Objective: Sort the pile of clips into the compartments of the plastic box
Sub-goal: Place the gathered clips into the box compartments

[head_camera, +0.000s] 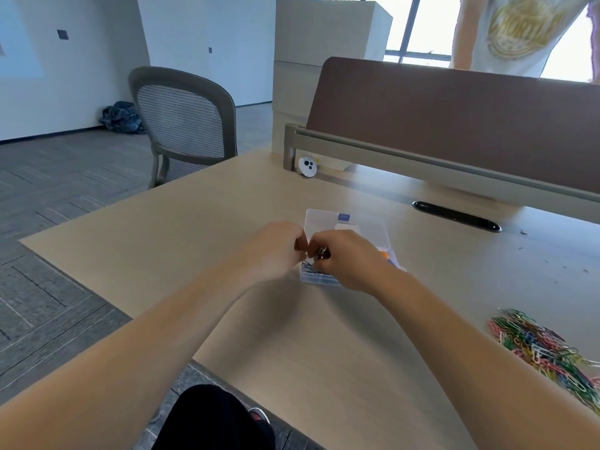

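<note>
My left hand (276,250) and right hand (349,259) meet over the near end of the plastic box (328,222), mid table (181,228). Right fingers pinch a small dark clip (322,254). Left fingers are curled, cannot tell on what. Blue clips (313,270) sit in the near compartment. Pile of clips (545,347) near right.

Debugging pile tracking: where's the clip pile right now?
Head view, lower right: the clip pile lies on the table at the person's right, by the frame's edge, well apart from the plastic box at centre.

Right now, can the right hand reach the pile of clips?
Probably yes: the pile of clips lies on open table right of the right hand, nothing between, though that hand is busy over the box.
</note>
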`<action>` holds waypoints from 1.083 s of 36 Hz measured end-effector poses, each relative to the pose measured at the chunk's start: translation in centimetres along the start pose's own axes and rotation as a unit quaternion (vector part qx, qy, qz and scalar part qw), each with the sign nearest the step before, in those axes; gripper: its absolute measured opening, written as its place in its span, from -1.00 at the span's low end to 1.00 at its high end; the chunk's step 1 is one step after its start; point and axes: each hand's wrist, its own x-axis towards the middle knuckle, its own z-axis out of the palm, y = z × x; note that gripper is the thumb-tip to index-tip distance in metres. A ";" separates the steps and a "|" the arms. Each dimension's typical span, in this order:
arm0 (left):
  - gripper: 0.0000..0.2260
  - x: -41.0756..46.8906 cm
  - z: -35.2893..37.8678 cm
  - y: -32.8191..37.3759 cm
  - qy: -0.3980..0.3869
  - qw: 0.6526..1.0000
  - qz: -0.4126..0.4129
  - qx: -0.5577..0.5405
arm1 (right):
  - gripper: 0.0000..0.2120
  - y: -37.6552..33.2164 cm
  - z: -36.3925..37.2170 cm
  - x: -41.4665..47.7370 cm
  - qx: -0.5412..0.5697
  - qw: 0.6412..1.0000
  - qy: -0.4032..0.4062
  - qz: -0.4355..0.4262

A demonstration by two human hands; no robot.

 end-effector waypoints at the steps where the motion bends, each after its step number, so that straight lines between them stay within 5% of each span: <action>1: -0.89 0.0 0.1 0.0 -0.003 1.000 0.001 0.004 | -0.81 0.0 0.0 0.0 0.002 1.000 0.000 0.000; 39: -0.85 -0.2 0.8 0.5 -0.039 0.997 0.010 0.067 | -0.71 1.4 -0.9 -0.4 -0.076 0.997 -0.033 0.006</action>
